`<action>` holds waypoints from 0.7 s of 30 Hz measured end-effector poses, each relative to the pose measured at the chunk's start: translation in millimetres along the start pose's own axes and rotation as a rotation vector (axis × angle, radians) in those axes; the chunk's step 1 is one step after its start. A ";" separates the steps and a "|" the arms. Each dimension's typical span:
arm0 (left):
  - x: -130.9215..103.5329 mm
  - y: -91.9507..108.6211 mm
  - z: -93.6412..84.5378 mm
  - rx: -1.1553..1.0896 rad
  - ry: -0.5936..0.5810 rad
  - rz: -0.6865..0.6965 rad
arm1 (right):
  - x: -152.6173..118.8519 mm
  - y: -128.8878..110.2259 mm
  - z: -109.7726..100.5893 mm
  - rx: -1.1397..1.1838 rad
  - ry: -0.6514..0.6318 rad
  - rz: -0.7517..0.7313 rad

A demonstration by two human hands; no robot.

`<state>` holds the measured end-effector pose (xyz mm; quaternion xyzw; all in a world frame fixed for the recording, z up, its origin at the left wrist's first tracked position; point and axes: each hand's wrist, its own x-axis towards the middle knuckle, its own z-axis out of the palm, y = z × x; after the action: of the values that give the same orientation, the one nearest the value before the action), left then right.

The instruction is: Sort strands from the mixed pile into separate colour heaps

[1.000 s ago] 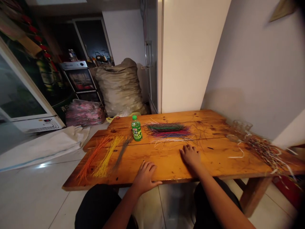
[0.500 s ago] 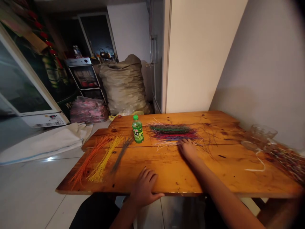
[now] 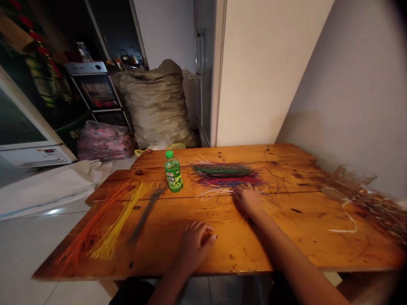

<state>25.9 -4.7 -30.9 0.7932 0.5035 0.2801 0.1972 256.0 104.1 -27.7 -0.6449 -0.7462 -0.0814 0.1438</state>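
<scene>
My right hand (image 3: 248, 200) reaches over the near side of a pile of thin strands, its fingers bent down on the white strands (image 3: 213, 193), which stick out on both sides. Behind these lie red and blue strands (image 3: 219, 181) and a dark green bundle (image 3: 222, 170). The fingertips are partly hidden among them. My left hand (image 3: 195, 241) is at the table's front part, holding nothing, fingers bent and thumb apart. Left of it lie a grey bundle (image 3: 148, 214), a yellow bundle (image 3: 122, 222) and an orange bundle (image 3: 95, 224).
A green-capped bottle (image 3: 174, 171) stands between the bundles on the wooden table (image 3: 254, 250). At the right are a clear glass container (image 3: 346, 182), a white cord (image 3: 348, 231) and a mixed-colour heap of strands (image 3: 383, 212). Behind the table stands a big stuffed sack (image 3: 155, 106).
The view has shifted, bringing the table closer. My left hand has moved further over the table, its thumb now nearer its fingers. My right hand stays at the white strands.
</scene>
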 end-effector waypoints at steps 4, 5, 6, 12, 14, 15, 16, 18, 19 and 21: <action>19.3 -2.5 10.3 -0.044 0.004 -0.021 | 1.3 -10.7 -1.5 0.025 0.064 0.035; 23.2 -4.5 11.8 -0.064 0.008 -0.013 | 1.5 -14.2 -0.3 0.024 0.082 0.032; 26.9 -7.1 12.8 -0.090 0.020 -0.007 | 1.5 -17.9 1.3 0.023 0.098 0.019; 50.8 -28.8 16.7 -0.180 0.217 -0.070 | -1.6 -45.6 9.3 0.065 0.126 -0.062; 58.0 -34.7 18.8 -0.155 0.302 -0.108 | -6.3 -59.2 10.3 0.090 0.150 -0.083; 60.6 -36.9 20.1 -0.142 0.338 -0.124 | -10.0 -67.1 11.0 0.113 0.156 -0.110; 62.6 -38.8 21.6 -0.132 0.362 -0.137 | -14.5 -75.5 12.1 0.144 0.156 -0.147; 63.9 -41.4 24.8 -0.110 0.363 -0.137 | -25.5 -92.4 15.8 0.226 0.108 -0.226; 63.6 -42.2 26.3 -0.095 0.344 -0.122 | -31.2 -99.9 18.2 0.262 0.061 -0.273; 61.6 -42.6 28.4 -0.057 0.291 -0.090 | -41.2 -111.2 23.2 0.312 -0.001 -0.328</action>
<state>35.5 68.1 -62.9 0.7149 0.5539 0.3971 0.1567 149.1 55.4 -55.7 -0.4849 -0.8447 0.0130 0.2264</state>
